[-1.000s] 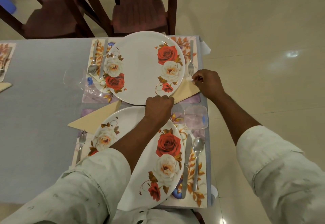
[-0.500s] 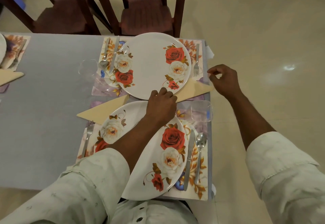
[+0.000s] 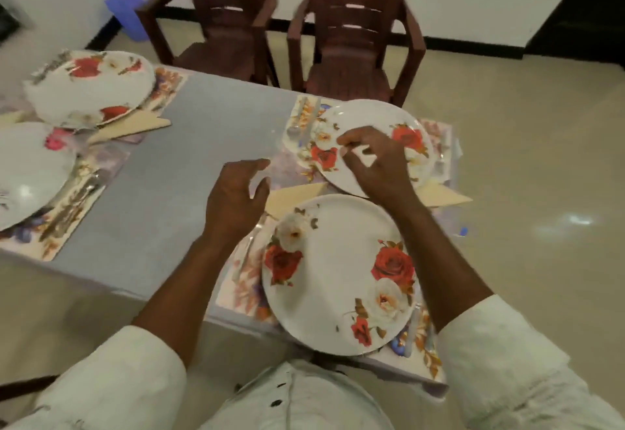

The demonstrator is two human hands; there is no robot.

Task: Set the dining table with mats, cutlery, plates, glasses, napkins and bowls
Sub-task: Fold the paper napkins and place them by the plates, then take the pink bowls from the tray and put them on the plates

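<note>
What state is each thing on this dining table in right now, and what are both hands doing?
Left hand: open, holding nothing, above the table.
Right hand: fingers loosely curled over the far plate, holding nothing visible.
Near plate: flat on its mat, bare.
Left-side plates: flat on mats, blurred.
Napkins: folded, tucked partly under plates.
Chairs: unoccupied.
</note>
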